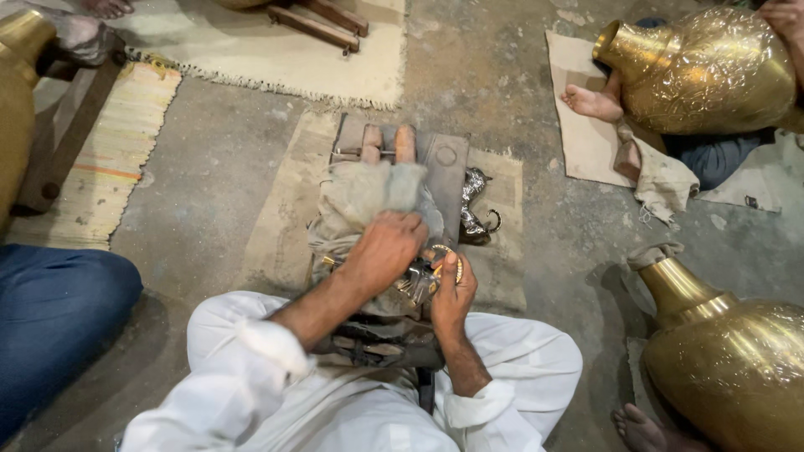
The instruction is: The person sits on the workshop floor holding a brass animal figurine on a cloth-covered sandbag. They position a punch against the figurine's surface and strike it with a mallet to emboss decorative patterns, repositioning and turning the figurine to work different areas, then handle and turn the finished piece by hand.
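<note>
I sit cross-legged in white clothes on a concrete floor. My left hand (pixel 387 249) presses down on a grey cloth (pixel 360 197) that is draped over a wooden block (pixel 445 172) in front of me. My right hand (pixel 453 295) pinches a small brass-rimmed metal piece (pixel 446 259) against the block, just right of the left hand. Toes (pixel 405 143) stick out beyond the cloth at the block's far end. A shiny silvery metal part (pixel 476 203) lies by the block's right side.
Large engraved brass vases stand at the upper right (pixel 712 75), lower right (pixel 737 368) and far left (pixel 15 109). Other people's bare feet (pixel 591 102) (pixel 643 428) and a blue-trousered leg (pixel 50 314) are close by. Woven mats (pixel 268 46) cover parts of the floor.
</note>
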